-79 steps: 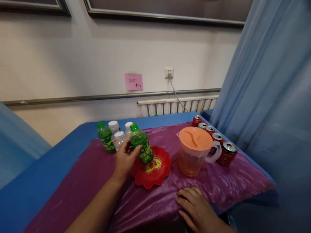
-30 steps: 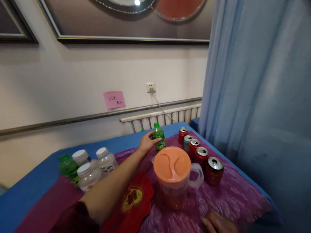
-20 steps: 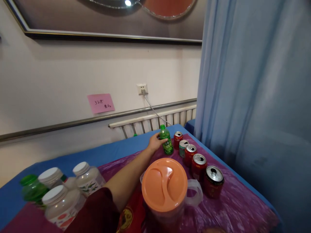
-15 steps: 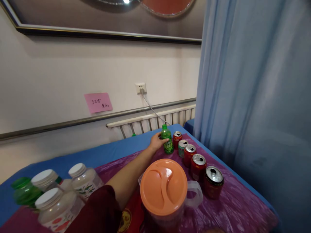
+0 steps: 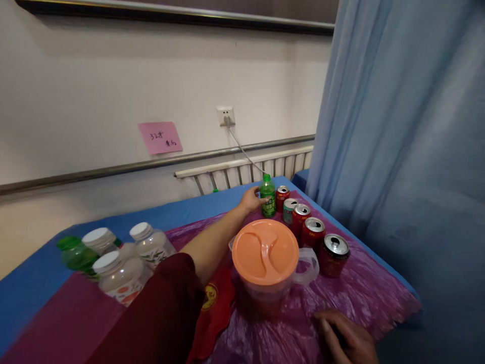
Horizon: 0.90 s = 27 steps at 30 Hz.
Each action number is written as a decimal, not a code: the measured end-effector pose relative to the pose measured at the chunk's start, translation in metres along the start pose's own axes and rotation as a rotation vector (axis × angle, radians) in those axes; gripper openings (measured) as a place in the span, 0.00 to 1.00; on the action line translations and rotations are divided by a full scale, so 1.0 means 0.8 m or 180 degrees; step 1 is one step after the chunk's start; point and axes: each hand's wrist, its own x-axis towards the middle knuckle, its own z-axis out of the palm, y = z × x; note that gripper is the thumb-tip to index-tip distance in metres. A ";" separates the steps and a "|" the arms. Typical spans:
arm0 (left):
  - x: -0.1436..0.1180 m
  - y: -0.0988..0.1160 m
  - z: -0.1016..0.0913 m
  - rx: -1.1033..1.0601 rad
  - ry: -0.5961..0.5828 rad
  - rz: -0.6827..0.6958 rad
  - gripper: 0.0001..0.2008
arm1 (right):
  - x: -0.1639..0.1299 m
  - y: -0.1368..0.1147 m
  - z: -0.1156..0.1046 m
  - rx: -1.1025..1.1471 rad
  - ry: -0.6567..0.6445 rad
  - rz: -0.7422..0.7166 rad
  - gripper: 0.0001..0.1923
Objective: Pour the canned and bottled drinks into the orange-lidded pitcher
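My left hand (image 5: 250, 200) is at the far end of the purple plastic sheet, with its thumb across the front of a green plastic bottle (image 5: 268, 201) and its fingers behind. The bottle stands upright, left of the rearmost red can (image 5: 282, 198). My right hand (image 5: 347, 335) is low at the front right, loosely bent, thumb and forefinger apart, with nothing seen in it. Between my arms stands a clear plastic pitcher (image 5: 265, 298) with an orange lid (image 5: 264, 251). A row of opened cans (image 5: 312, 233) runs along its right.
Several clear bottles with white caps (image 5: 125, 278) and a green bottle (image 5: 78, 257) stand at the left. A red scalloped mat (image 5: 217, 313) lies beside the pitcher on the purple plastic sheet (image 5: 261, 338). A blue curtain (image 5: 397, 126) hangs at the right; a metal rail (image 5: 113, 172) crosses the wall.
The view has tilted down and shifted left. My right hand has come into view at the bottom right. My left hand stays at the green bottle, which stands in the same place.
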 end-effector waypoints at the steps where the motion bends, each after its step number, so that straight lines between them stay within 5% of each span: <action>1: -0.007 0.004 -0.006 0.0081 0.0089 -0.0030 0.33 | 0.003 -0.001 -0.005 0.0022 -0.0117 -0.0075 0.11; 7: -0.104 0.038 -0.071 0.0472 0.0618 0.0014 0.23 | 0.000 -0.004 -0.017 -0.0034 -0.0190 -0.0081 0.08; 14: -0.345 0.062 -0.162 0.1228 0.0738 0.0461 0.16 | -0.006 -0.005 -0.026 -0.0123 -0.0445 0.0135 0.09; 20: -0.530 0.007 -0.246 0.2504 0.1058 -0.0068 0.20 | -0.010 0.000 -0.045 -0.0424 -0.0872 0.0066 0.12; 27: -0.631 -0.059 -0.312 0.3500 0.0928 -0.0806 0.31 | -0.021 0.020 -0.070 -0.1088 -0.1311 0.0242 0.20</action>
